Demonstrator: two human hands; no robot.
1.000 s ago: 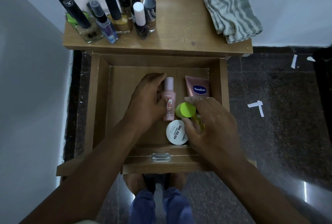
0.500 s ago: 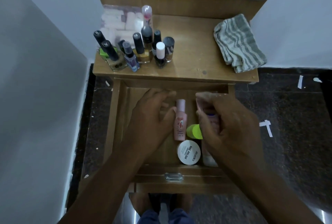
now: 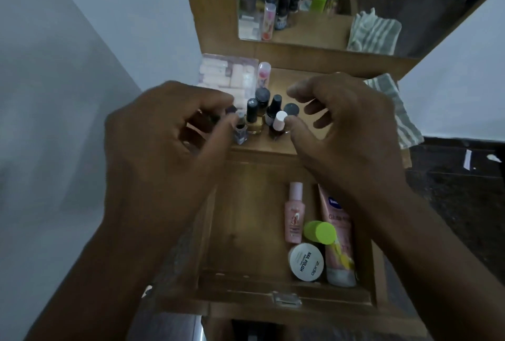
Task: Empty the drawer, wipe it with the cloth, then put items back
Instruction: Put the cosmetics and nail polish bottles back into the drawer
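Observation:
The wooden drawer [image 3: 240,234] is pulled out below me. Along its right side lie a pink bottle [image 3: 294,212], a pink Vaseline tube [image 3: 338,256], a green-capped bottle [image 3: 320,232] and a round white nail polish jar [image 3: 306,262]. Several nail polish bottles [image 3: 252,116] stand on the tabletop above. My left hand [image 3: 164,144] curls over the leftmost bottles; blur hides whether it grips one. My right hand [image 3: 344,133] hovers with fingers spread, its thumb touching a white-capped bottle [image 3: 279,120]. The striped cloth [image 3: 404,119] lies at the table's right, partly behind my right hand.
A clear box of pale items [image 3: 226,75] and a pink tube [image 3: 263,74] stand at the back left of the tabletop. A mirror [image 3: 300,4] rises behind. A grey wall is on the left, dark floor on the right.
Both hands have left the drawer and risen to the nail polish bottles on the tabletop. The view tilted upward, showing the mirror. The green-capped bottle stays in the drawer.

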